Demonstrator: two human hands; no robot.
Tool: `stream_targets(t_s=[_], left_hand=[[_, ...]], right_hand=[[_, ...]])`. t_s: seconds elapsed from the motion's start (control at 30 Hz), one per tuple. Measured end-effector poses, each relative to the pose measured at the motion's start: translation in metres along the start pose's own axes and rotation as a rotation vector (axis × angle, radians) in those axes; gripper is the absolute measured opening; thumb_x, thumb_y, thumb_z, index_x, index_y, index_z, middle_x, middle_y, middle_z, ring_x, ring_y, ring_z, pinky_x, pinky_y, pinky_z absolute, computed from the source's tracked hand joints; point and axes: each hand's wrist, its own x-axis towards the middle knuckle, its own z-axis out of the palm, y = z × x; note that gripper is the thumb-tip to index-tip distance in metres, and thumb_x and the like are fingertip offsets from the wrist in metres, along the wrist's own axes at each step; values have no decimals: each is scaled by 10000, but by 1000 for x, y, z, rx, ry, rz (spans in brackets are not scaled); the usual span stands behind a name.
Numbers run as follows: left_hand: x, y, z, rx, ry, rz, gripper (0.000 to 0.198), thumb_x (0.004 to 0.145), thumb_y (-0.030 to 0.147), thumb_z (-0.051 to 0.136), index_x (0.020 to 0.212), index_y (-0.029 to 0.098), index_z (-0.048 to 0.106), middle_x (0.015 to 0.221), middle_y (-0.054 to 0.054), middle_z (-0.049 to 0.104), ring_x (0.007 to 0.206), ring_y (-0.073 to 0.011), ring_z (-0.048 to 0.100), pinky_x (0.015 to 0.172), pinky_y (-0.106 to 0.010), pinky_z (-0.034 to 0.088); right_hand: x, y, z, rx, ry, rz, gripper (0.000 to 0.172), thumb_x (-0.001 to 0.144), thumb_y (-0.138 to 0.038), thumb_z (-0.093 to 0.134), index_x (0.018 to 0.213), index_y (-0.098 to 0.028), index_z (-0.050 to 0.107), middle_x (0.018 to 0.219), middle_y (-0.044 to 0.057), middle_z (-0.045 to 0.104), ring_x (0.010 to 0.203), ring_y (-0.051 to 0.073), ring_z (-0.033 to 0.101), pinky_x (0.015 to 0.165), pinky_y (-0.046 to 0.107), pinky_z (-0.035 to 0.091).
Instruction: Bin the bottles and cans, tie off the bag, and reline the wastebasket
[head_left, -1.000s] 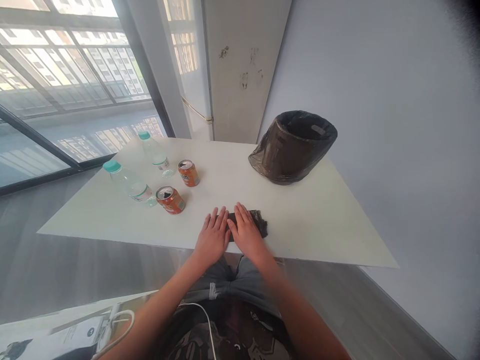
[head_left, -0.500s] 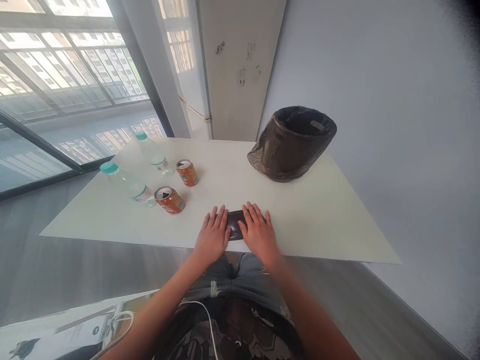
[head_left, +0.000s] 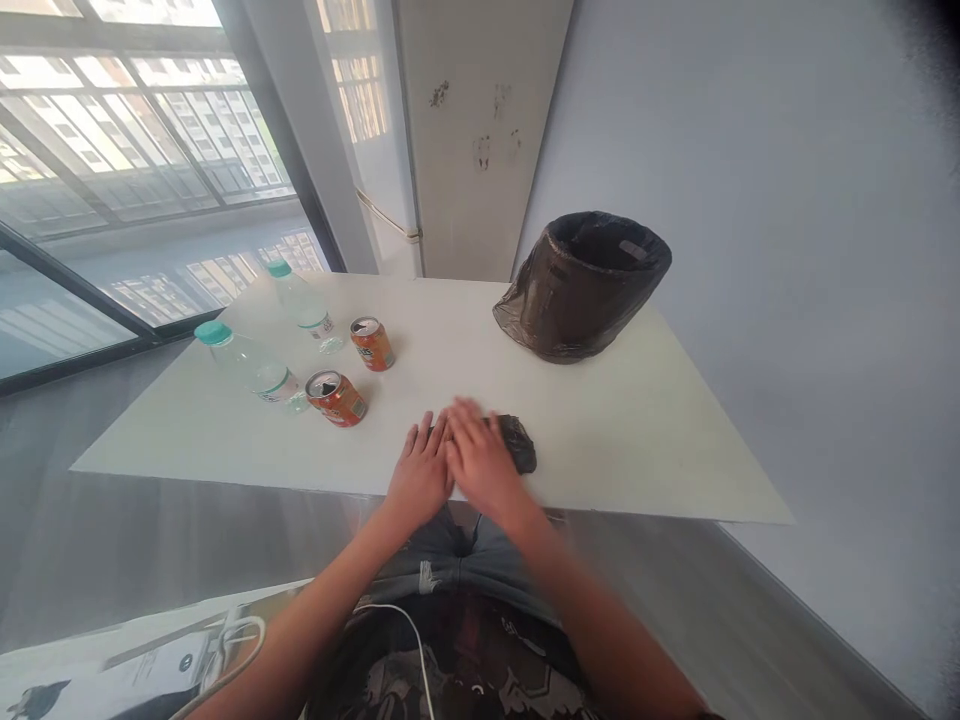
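A folded black plastic bag (head_left: 519, 442) lies near the front edge of the white table (head_left: 645, 440). My left hand (head_left: 418, 472) rests flat on the bag's left end with its fingers stretched out. My right hand (head_left: 480, 458) lies flat over the middle of the bag, fingers extended and blurred by motion, right beside my left hand. Only the bag's right end shows past my right hand.
A bin lined with a black bag (head_left: 583, 285) stands at the back right. To the left are two orange cans (head_left: 337, 396) (head_left: 373, 342) and two water bottles with green caps (head_left: 251, 364) (head_left: 304, 301). A window runs along the left.
My right hand slid right along the bag, then came back left against my left hand. The bag's right end is uncovered again. My left hand has stayed in place.
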Motion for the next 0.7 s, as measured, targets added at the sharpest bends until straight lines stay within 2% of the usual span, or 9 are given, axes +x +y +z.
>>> stream_targets(t_s=[0.07,0.1,0.3,0.43,0.7], left_hand=[[-1,-2,3,-4,-10,22,652,1014,275,477,1639,115,382,1718,-160,299,1609,-367,255,1308,-564,257],[-1,-3,4,-5,-11,22,665,1004,263,486,1643,117,374,1716,-168,301,1606,-364,268,1311,-564,248],[1,0,-2,-23,-32,-15,673,1019,270,424,1660,93,319,1735,-132,262,1627,-360,193,1303,-551,270],[3,4,-7,-12,-11,-37,638,1057,285,340,1658,74,308,1743,-110,238,1619,-357,223,1293,-549,290],[3,4,-6,-11,13,-40,604,1074,298,331,1640,90,365,1732,-116,267,1612,-350,250,1294,-544,285]], right_hand=[[6,-9,6,75,-112,-135,592,1096,-348,341,1654,-150,351,1722,82,309,1621,211,236,1345,464,183],[7,-11,9,88,-136,-150,599,1101,-371,341,1661,-159,332,1723,72,306,1621,199,234,1345,458,181],[0,8,11,24,-136,-52,671,1111,-536,299,1679,-180,276,1727,75,273,1619,199,243,1344,500,148],[-5,20,10,-38,-111,-23,666,1114,-536,295,1658,-153,326,1716,99,291,1612,200,265,1342,513,140],[-5,23,11,-54,-80,-4,632,1113,-492,330,1641,-147,371,1718,95,291,1609,221,275,1335,504,196]])
